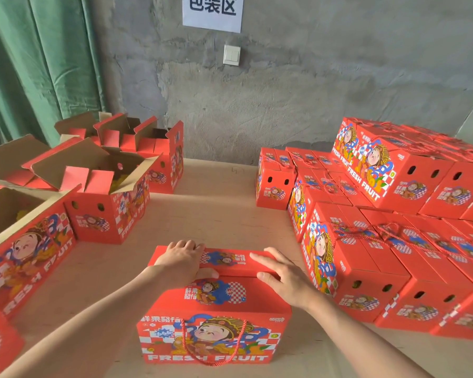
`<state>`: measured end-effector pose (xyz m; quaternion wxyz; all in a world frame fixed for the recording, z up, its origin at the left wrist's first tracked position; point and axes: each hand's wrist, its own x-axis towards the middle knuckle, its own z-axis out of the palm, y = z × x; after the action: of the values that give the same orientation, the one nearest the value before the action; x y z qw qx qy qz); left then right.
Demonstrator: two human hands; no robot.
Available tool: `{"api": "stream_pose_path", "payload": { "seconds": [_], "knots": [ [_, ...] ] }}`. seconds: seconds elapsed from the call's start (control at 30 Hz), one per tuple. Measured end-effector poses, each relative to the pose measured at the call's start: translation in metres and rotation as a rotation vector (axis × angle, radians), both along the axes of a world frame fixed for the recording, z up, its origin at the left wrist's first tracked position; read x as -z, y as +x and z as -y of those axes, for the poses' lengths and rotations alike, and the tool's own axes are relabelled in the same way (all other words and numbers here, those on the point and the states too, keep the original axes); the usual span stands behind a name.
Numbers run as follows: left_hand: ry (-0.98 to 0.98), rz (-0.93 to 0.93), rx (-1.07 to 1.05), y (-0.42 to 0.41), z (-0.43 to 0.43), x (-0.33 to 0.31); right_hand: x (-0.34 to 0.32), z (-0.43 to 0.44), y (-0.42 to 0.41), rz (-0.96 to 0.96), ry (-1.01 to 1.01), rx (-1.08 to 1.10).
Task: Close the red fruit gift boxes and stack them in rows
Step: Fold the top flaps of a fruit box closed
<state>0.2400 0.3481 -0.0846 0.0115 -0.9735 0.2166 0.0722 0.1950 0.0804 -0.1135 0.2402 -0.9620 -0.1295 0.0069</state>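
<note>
Nearest, at 6 o'clock on the surface (202,214), the gift box (213,334) lies with its long axis 9-to-3. The left hand (180,259) curls its fingers (187,244) round the far flap (230,259), while the right hand (283,279) presses it with fingers straight.

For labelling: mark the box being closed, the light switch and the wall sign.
box being closed (216,294): head view, near top flap.
light switch (231,54): head view, white plate.
wall sign (213,12): head view, middle of the paper.

Wall sign (213,12) cut by top edge, stacked boxes (410,184) by right edge.
</note>
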Motion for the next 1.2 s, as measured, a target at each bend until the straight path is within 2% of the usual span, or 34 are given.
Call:
{"api": "stream_pose_path", "payload": {
  "seconds": [0.23, 0.4, 0.53, 0.7, 1.07, 1.2],
  "knots": [
    [0.005, 0.009, 0.02, 0.002, -0.001, 0.001, -0.007, 0.0, -0.001, -0.031, -0.033, -0.023],
    [-0.008, 0.005, 0.012, 0.005, -0.003, 0.004, -0.034, -0.012, 0.019, -0.017, -0.252, 0.014],
    [0.004, 0.006, 0.038, 0.007, -0.002, 0.004, -0.022, -0.044, 0.024, -0.052, -0.329, 0.007],
    [-0.027, -0.163, 0.13, 0.02, -0.036, 0.0, -0.018, -0.04, 0.024, -0.048, -0.34, -0.004],
    [-0.122, -0.06, 0.085, 0.013, -0.043, 0.012, -0.016, -0.041, 0.024, -0.073, -0.364, -0.023],
    [-0.096, -0.003, 0.044, 0.01, -0.039, 0.017, -0.023, -0.039, 0.03, -0.219, -0.417, -0.069]
  ]
}}
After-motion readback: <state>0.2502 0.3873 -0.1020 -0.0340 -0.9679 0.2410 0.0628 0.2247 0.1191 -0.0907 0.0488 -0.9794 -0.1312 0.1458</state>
